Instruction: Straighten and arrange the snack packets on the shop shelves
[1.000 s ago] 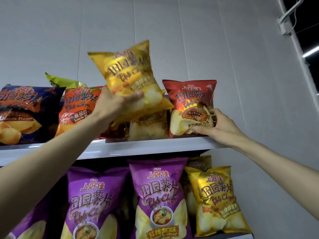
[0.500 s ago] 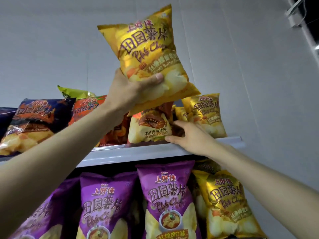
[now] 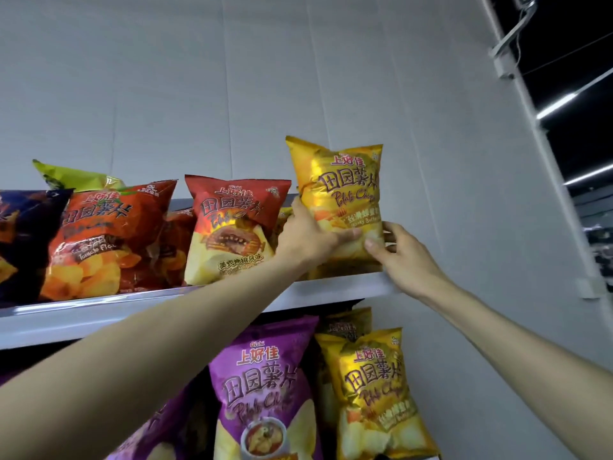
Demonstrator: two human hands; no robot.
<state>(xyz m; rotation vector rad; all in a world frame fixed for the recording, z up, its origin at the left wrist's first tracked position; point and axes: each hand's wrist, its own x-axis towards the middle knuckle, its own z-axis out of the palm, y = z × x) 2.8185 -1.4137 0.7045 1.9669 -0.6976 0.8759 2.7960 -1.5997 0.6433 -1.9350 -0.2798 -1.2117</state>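
Whereas the left hand point(image 3: 308, 237) held the yellow packet point(image 3: 341, 194) high before, it and the right hand point(image 3: 404, 254) now grip it upright at the shelf's point(image 3: 166, 303) right end; placing seems nearly done.

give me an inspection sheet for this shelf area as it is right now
surface: white top shelf, packets standing along it
job's things: honey butter chip packet upright at the shelf's right end; red chip packet beside it, leftward; tomato flavour packet, dark blue packet and green packet further left; purple packet and second yellow packet below
clutter: nothing seen
hands: left hand grips the honey butter chip packet's left side, thumb across its front; right hand pinches its lower right edge
cables: thin cable by a white bracket, top right
surroundings: white panelled wall; ceiling strip lights at right
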